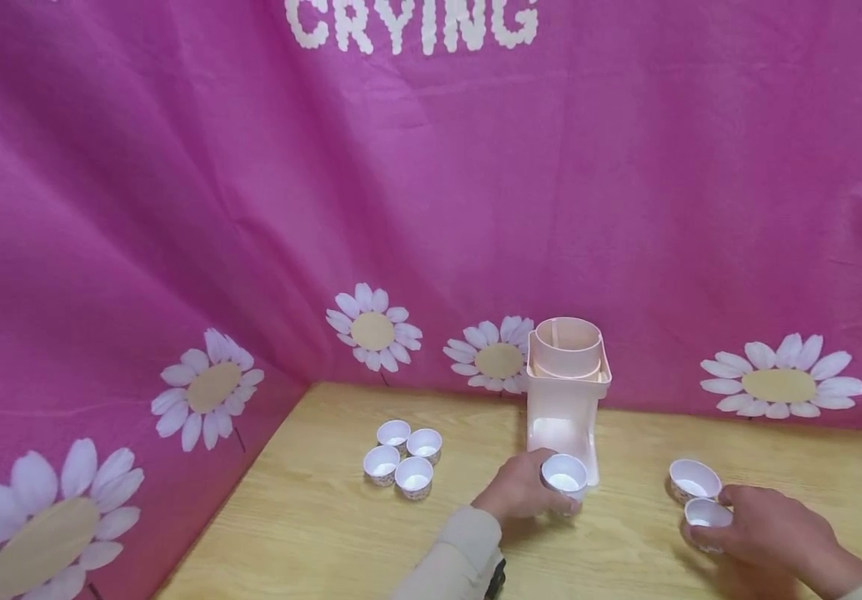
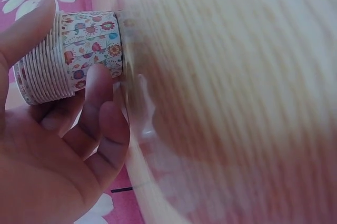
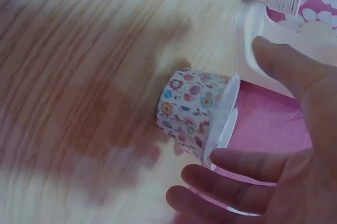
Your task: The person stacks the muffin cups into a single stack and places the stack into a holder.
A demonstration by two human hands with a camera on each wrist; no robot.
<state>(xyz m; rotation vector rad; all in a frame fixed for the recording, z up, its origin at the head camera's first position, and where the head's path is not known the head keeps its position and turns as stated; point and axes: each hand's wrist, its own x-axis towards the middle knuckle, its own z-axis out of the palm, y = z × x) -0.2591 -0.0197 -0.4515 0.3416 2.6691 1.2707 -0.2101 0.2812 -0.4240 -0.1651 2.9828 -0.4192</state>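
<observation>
On the pink cloth point(image 1: 626, 183) the word "CRYING" point(image 1: 428, 25) is readable. The left hand point(image 1: 521, 487) grips a cup stack point(image 1: 564, 477) before the pale holder point(image 1: 562, 396); the right hand point(image 1: 779, 527), fingers relaxed, is at a flowered cup point(image 3: 192, 105) rightward.

Head cam high, well back, facing forward-down, backdrop point(image 1: 438, 208) up top, table point(image 1: 288, 517) below, left wrist cam tight on left hand point(image 2: 58, 155) and cup stack point(image 2: 68, 58), right wrist cam close on right hand point(image 3: 300, 171), both rolled sideways, stack in all three, pink stand point(image 1: 562, 396) shared by head and right wrist.
</observation>
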